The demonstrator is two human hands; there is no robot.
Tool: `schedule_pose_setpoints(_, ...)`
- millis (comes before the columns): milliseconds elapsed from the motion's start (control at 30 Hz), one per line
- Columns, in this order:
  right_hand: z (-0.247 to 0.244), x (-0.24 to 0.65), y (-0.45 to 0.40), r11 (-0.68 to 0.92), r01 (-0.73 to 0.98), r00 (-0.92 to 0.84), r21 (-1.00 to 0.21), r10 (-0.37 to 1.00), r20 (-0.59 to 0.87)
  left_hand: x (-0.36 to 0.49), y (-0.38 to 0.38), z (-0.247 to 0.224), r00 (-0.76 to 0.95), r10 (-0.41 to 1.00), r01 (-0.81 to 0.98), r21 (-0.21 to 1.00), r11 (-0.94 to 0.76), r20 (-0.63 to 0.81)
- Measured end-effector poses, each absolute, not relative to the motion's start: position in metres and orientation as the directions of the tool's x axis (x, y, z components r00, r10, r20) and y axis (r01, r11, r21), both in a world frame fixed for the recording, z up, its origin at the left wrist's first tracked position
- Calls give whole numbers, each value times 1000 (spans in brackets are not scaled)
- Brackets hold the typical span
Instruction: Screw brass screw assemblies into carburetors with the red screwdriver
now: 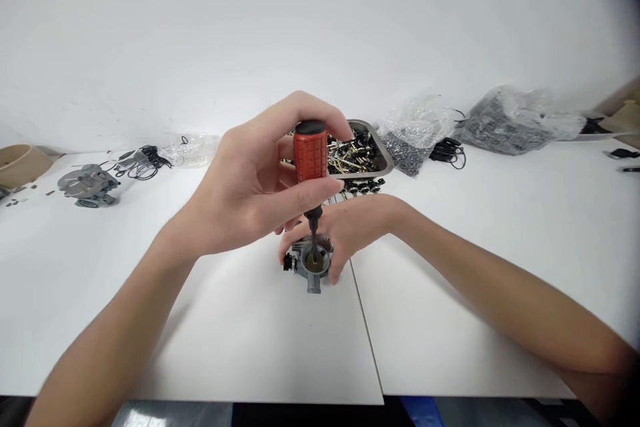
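Observation:
My left hand is closed round the red handle of a screwdriver, its thumb on the near side and its fingers curled behind. The screwdriver stands nearly upright, black end cap on top. Its shaft runs down into the round opening of a small grey metal carburetor, and the tip meets the brass-coloured part inside. My right hand grips the carburetor from behind, thumb at its right side and fingers round its left. A black knob sticks out on the carburetor's left. Some of the right fingers are hidden behind the left hand.
Behind the hands a metal tray holds many small brass and black parts, with several black-headed parts before it. Another carburetor lies left, near black cables and a beige bowl. Plastic bags of parts line the wall.

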State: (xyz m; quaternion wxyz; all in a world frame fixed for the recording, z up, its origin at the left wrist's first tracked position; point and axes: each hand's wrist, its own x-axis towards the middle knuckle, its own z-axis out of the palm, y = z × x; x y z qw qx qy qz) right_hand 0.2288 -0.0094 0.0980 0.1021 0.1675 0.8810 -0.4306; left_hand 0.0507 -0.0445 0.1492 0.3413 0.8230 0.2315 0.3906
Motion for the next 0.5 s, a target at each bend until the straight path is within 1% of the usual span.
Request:
schedule_pose_setpoints(167, 101, 229, -9, 494, 440, -898, -750, 220, -382, 52, -51, 150, 596, 646, 129, 737, -664, 477)
schedule_pose_setpoints(300, 101, 229, -9, 467, 449, -892, -762, 188, -410, 54, -52, 150, 613, 627, 137, 717, -683, 480)
schedule_pose_setpoints(367, 101, 229, -9, 475, 434, -899, -765, 178, -399, 54, -50, 149, 608, 615, 143, 693, -706, 502)
schedule_pose_setpoints(500, 100, 230, -11, 524, 421, -907, -741, 216, -362, 56, -45, 144, 555, 612, 189, 632, -752, 563)
